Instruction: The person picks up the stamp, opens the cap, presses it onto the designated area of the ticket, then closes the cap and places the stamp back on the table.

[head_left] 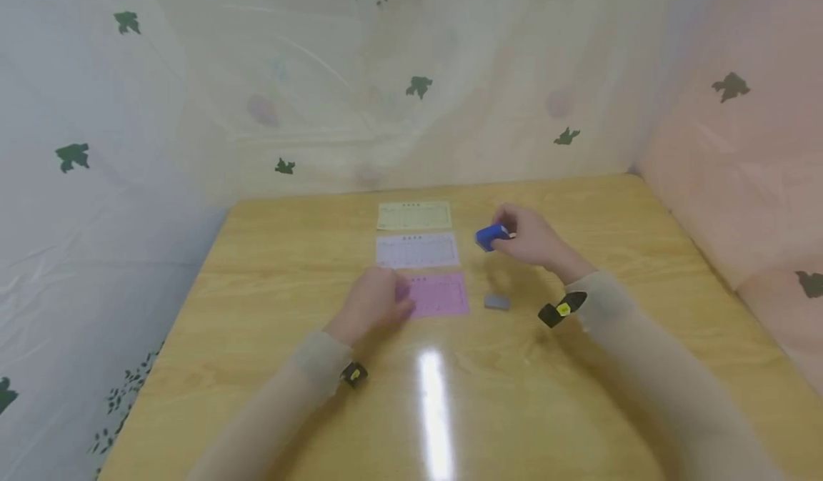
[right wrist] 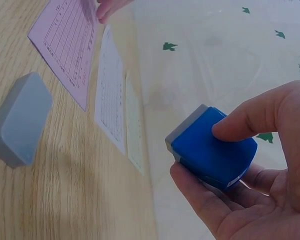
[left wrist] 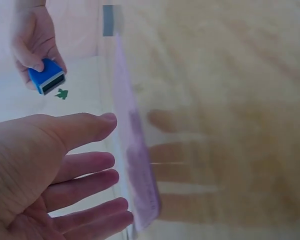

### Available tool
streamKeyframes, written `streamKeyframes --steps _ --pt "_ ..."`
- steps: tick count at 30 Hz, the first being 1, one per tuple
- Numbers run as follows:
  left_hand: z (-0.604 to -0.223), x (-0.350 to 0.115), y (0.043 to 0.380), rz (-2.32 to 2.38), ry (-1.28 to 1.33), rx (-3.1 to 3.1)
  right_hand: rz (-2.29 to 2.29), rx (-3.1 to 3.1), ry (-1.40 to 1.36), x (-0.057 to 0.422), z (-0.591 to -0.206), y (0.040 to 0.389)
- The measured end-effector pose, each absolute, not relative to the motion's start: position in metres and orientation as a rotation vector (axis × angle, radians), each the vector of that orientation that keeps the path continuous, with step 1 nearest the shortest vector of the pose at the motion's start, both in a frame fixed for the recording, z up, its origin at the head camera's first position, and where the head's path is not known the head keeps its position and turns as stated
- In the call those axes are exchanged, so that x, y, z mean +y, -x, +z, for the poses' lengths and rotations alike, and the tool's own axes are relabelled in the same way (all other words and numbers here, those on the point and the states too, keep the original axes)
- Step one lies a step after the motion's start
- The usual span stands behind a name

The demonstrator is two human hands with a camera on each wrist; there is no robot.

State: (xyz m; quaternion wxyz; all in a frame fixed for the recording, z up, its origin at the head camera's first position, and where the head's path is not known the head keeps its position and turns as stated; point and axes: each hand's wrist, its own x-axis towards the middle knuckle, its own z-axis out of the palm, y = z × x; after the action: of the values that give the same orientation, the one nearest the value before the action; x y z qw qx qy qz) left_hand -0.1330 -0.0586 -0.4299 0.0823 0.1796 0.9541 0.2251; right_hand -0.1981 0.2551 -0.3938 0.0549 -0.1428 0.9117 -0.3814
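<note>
My right hand [head_left: 532, 238] grips a blue stamp [right wrist: 212, 147] between thumb and fingers, held above the table right of the paper slips. In the left wrist view the stamp's dark face shows, bare and tilted downward. The stamp's grey cap [head_left: 497, 303] lies on the table to the right of a pink printed slip [head_left: 442, 296]. My left hand [head_left: 371, 301] hovers at the left end of that slip, hiding part of it. Its fingers [left wrist: 92, 127] are loosely extended and hold nothing.
Beyond the pink slip lie a pale lavender slip [head_left: 418, 251] and, farther back, a pale yellow slip [head_left: 414, 216], in one column. The wooden table [head_left: 270, 367] ends at a patterned cloth backdrop [head_left: 334, 109] behind and on both sides. A bright light reflection crosses the table's front.
</note>
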Motion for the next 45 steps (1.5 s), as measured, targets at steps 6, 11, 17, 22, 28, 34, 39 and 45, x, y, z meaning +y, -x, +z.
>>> streamKeyframes --steps 6,11,17,22,28,34,39,45 --pt "-0.434 -0.059 0.131 0.612 -0.579 2.899 -1.173 2.753 0.448 0.256 -0.389 0.195" --pt "-0.439 -0.059 0.132 0.532 -0.606 2.912 -1.215 2.715 0.466 0.255 -0.388 0.19" --pt "-0.44 -0.058 0.133 0.465 -0.626 2.923 -1.238 2.697 0.528 0.251 -0.392 0.185" --pt "-0.438 -0.057 0.134 0.425 -0.637 2.917 -1.195 2.682 0.599 0.241 -0.395 0.177" --pt "-0.439 -0.057 0.134 0.413 -0.646 2.917 -1.087 2.693 0.73 0.224 -0.404 0.164" --pt "-0.441 -0.057 0.136 0.392 -0.657 2.925 -1.072 2.648 0.781 0.208 -0.421 0.151" --pt "-0.442 -0.057 0.138 0.348 -0.679 2.926 -1.056 2.616 0.786 0.199 -0.429 0.143" --pt "-0.44 -0.058 0.137 0.35 -0.688 2.932 -1.028 2.608 0.807 0.193 -0.428 0.139"
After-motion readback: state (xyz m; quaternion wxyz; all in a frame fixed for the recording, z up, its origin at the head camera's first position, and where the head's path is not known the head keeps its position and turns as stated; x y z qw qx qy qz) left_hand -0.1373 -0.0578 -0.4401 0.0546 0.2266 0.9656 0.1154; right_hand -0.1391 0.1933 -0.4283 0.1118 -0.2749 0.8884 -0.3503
